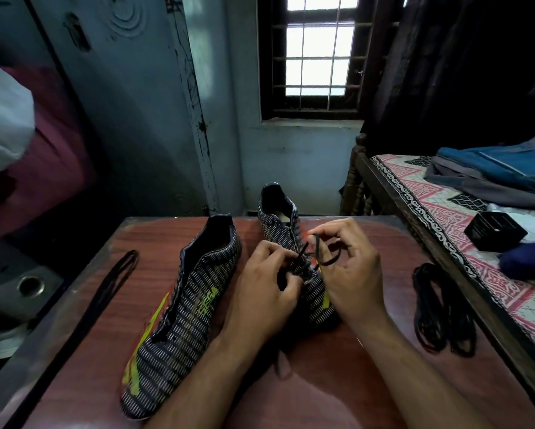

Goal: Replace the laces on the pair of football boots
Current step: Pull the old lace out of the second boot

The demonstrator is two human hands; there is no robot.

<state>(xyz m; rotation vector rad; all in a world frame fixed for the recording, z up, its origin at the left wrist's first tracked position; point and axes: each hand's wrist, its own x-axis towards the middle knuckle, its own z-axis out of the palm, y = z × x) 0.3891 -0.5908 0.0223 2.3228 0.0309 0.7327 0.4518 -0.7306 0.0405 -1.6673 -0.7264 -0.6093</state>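
Right now I have both hands over the far boot of the pair, on the reddish-brown wooden table (291, 382). That black football boot with white dashes, the right-hand one (314, 292), lies with its heel pointing away from me and its toe hidden under my wrists. My left hand (266, 292) has its fingers curled in, pinching the black lace threaded in that boot (301, 264) where it bunches at the eyelets. My right hand (352, 270) pinches a loop of the same lace between thumb and forefinger, the other fingers curled loosely behind it.

Just beside it on the left lies the matching black dashed boot with yellow-green markings (179, 317), heel also away from me, its throat open and showing no lace that I can make out. Near the table's left edge a loose black lace folded into a long narrow loop (111, 286) lies well apart from the boots. Near the right edge lies a coiled bundle of black laces (439, 311). Past that edge is a bed with a pink and white patterned sheet (445, 212).
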